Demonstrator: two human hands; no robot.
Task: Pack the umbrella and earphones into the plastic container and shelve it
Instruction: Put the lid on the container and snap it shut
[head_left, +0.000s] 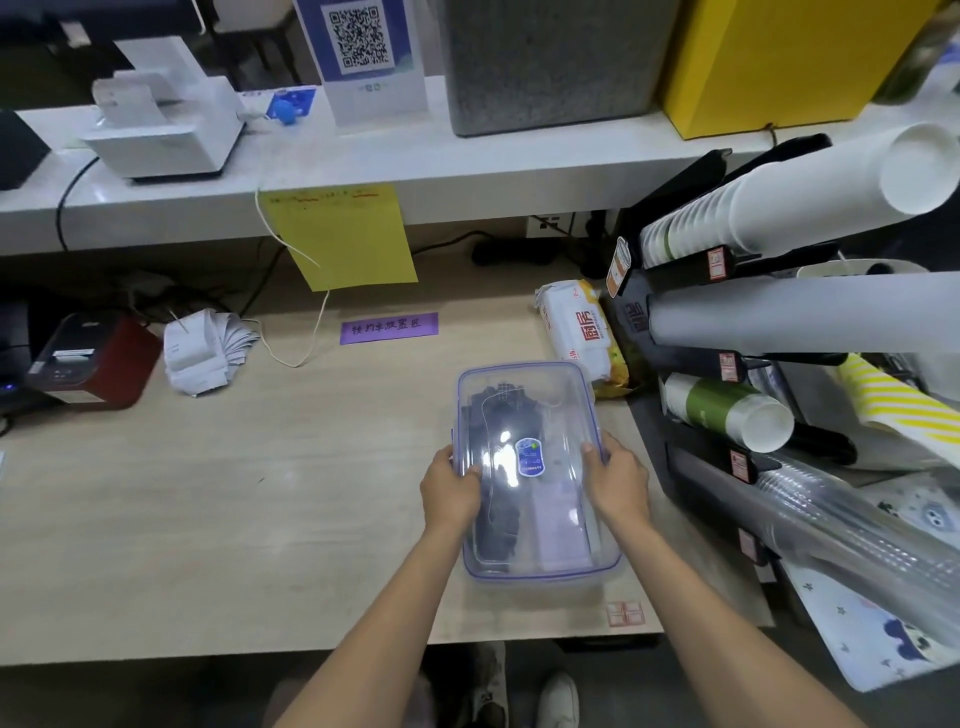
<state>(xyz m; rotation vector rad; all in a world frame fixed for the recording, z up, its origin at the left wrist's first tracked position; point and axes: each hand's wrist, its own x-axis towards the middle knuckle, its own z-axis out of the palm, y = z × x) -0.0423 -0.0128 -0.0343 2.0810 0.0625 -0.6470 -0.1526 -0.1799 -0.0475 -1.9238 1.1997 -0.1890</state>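
A clear plastic container (540, 564) with blue-trimmed lid rests on the wooden desk (208, 519), right of centre. Its lid is on, with a blue oval sticker (530, 457) on top. Through the lid I see a dark folded umbrella (493, 415) along the left side and a thin white earphone cable (553, 402) near the far end. My left hand (449, 491) grips the container's left edge, thumb on the lid. My right hand (618, 480) grips the right edge the same way.
A white shelf (363, 156) runs above the desk's back, carrying a white printer (166, 124), a QR sign, a grey box and a yellow box. A cup dispenser rack (779, 322) crowds the right. A wipes pack (582, 332), receipts (202, 348) and a red printer (93, 358) lie on the desk.
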